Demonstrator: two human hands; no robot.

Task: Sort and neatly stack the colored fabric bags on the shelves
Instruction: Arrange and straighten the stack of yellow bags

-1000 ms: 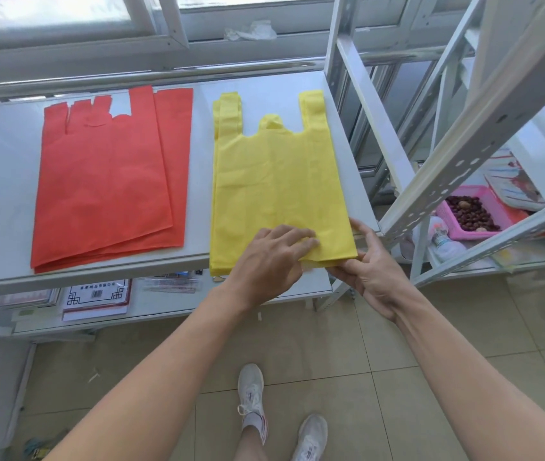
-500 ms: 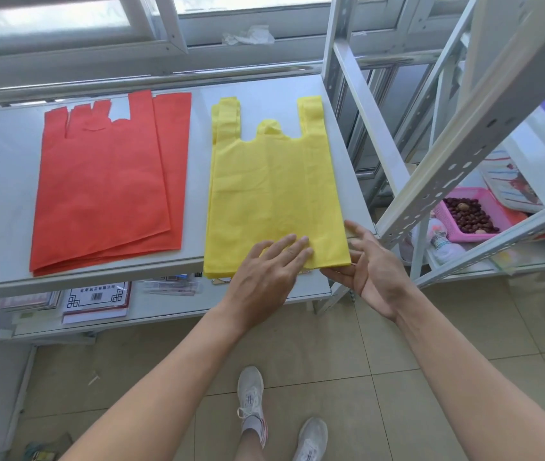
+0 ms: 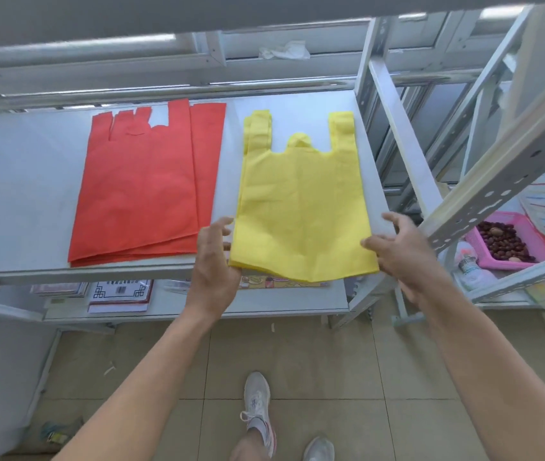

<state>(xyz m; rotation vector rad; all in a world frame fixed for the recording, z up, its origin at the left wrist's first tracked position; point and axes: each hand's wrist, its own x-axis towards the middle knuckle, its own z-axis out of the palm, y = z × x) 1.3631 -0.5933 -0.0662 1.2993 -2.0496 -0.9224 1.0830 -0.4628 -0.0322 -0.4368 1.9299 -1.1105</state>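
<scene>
Head view: yellow bags [image 3: 301, 207] flat at right end of shelf [image 3: 14, 194], near edge overhanging the front lip. Left hand [image 3: 214, 261] against near-left corner, right hand [image 3: 404, 254] beside near-right corner. Both loosely spread, apparently pinching nothing. Likely risk: uneven sideways nudge skewing layers, or dragging the overhang off the lip. Slanted frame rail [image 3: 407, 154] close behind right hand. Narrow gap to fanned red bags [image 3: 141, 188]. Free shelf beyond handles.

Beige floor tiles [image 3: 314, 354] lay under me; daylight came through the window [image 3: 98, 61] ahead; a white rack [image 3: 484, 197] stood at my right.
</scene>
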